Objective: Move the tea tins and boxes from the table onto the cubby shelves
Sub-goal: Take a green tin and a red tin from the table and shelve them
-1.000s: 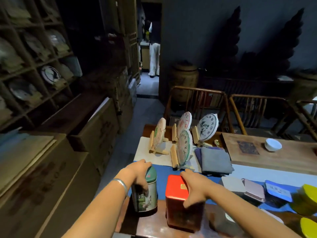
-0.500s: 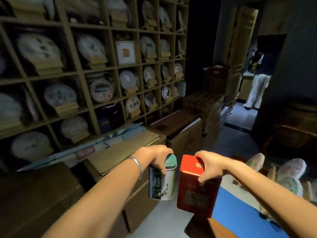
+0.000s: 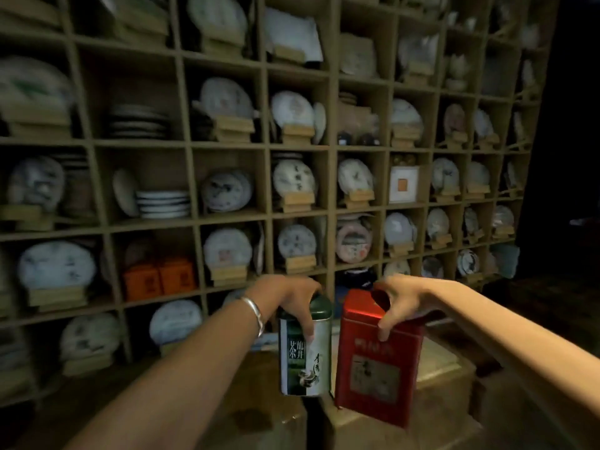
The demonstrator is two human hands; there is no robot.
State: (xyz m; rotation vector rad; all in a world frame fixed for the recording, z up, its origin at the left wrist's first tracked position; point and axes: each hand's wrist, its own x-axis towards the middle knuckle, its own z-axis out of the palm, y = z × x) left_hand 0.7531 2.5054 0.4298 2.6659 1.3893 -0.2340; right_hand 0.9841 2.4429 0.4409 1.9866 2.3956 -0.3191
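Nearest to cam: both forearms reach fwd, each hand gripping one tin from the top. My left hand (image 3: 289, 295), bracelet (image 3: 255, 315) on the wrist, has fingers clamped over the dark lid of the green tea tin (image 3: 305, 349); thumb runs down the label. My right hand (image 3: 404, 302) has fingers curled over the lid edge of the red tea tin (image 3: 378, 358), which hangs slightly tilted. Both tins are airborne, just beside each other, above cardboard cartons (image 3: 438, 362) stacked at the shelf foot.

Beyond: cubby shelves (image 3: 266, 147) fill the frame. Most cubbies hold round tea cakes on wood stands; some hold stacked plates. Two orange boxes (image 3: 160, 279) sit in a lower-left cubby.

Status, my est.: carry phase, facing the shelf; neither tin placed yet. Remaining: pick a cubby w/ room, set both tins in. Table is out of view, so qty left there can't be judged.
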